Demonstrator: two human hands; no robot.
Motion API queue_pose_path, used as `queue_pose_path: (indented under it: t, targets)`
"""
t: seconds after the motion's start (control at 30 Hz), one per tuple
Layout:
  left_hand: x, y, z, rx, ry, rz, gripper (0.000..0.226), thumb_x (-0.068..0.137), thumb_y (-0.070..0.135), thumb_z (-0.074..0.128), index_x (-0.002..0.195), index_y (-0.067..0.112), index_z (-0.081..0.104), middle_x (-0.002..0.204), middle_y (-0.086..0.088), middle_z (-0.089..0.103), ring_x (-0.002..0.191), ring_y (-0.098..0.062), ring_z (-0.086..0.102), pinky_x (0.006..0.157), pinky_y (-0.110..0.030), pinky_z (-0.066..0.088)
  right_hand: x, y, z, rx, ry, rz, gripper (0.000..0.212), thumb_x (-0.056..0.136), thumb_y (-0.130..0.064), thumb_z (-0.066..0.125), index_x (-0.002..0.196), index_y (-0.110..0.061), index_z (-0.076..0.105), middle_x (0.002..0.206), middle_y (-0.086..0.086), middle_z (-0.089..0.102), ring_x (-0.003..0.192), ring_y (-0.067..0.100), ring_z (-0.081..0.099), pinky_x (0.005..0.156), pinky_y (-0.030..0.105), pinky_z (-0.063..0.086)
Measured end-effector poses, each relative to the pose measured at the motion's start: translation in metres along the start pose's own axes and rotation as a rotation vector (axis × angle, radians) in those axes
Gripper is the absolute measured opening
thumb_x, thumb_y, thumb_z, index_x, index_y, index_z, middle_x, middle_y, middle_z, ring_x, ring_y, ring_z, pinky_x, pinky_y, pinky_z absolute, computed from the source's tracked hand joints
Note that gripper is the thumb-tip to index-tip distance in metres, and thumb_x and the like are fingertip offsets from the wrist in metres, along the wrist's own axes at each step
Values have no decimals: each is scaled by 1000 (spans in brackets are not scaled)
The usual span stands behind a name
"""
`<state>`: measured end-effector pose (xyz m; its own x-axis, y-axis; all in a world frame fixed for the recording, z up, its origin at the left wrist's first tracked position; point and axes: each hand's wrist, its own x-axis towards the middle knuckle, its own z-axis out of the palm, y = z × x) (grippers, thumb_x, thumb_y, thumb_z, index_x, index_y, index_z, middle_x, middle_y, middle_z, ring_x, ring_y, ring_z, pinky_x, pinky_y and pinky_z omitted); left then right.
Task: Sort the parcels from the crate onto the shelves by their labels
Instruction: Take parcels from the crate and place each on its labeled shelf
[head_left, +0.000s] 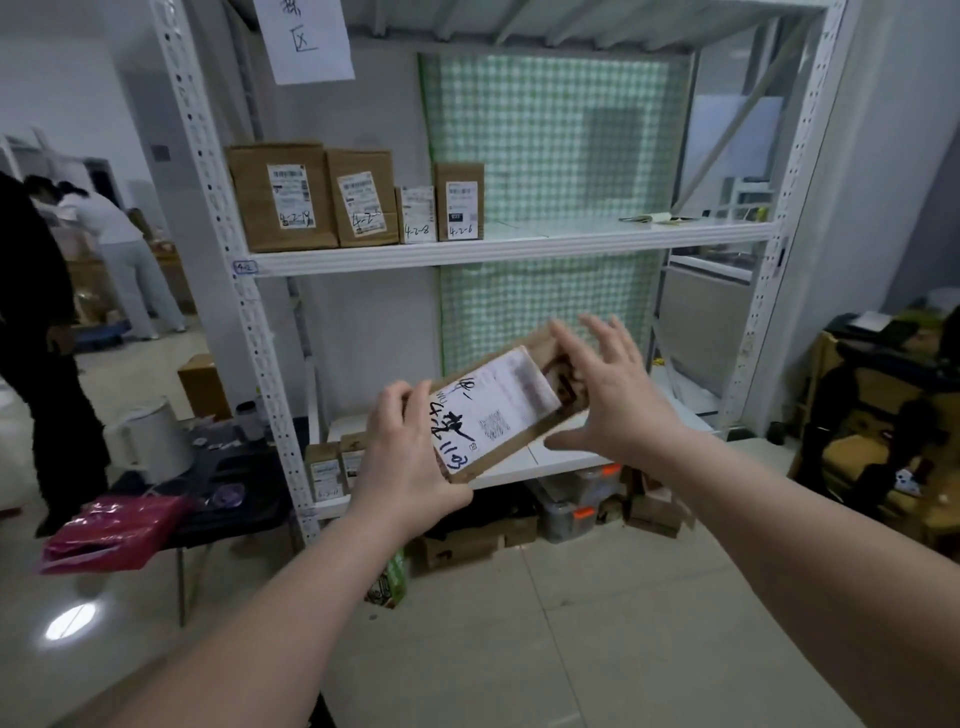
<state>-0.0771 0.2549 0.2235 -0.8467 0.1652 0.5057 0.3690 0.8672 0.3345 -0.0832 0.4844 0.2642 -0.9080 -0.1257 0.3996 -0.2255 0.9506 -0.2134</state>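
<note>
The left hand (410, 457) grips the near end of a tilted parcel (493, 415), label up, while the right hand (613, 395) spreads straight fingers at its far end, a shelf (519, 250) with four boxes (358, 200) above both hands.

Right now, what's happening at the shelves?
A person holds a small cardboard parcel tilted in front of the white shelves. The left hand grips its lower end; the right hand is open with fingers spread at the upper end. Four labelled boxes stand on the middle shelf's left side. The parcel is not yet shelved.
</note>
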Motion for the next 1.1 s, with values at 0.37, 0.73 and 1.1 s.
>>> queue_pose_path:
  t: [0.37, 0.73, 1.1]
  targets:
    - [-3, 39, 54, -324, 220, -247, 112, 58, 31, 83, 147, 12, 19, 137, 2, 17, 122, -11, 26, 94, -14, 24, 11, 3, 21, 1420, -163, 725, 104, 80, -48, 73, 156, -33, 2, 156, 13, 27, 126, 43, 44, 94, 52, 51]
    - [64, 23, 86, -513, 187, -238, 109, 56, 35, 84, 145, 16, 24, 130, 6, 18, 107, -1, 27, 93, -10, 27, 68, 17, 81, 1429, -229, 590, 131, 48, -75, 80, 151, -45, 5, 152, -9, 37, 132, 22, 37, 110, 69, 25]
    - [238, -47, 109, -613, 160, -165, 104, 55, 31, 85, 139, 21, 25, 124, 4, 25, 108, -4, 31, 93, -16, 30, 235, 24, 96, 1438, -109, 457, 118, 59, -55, 78, 151, -45, 5, 131, -8, 60, 108, 22, 65, 62, 42, 59]
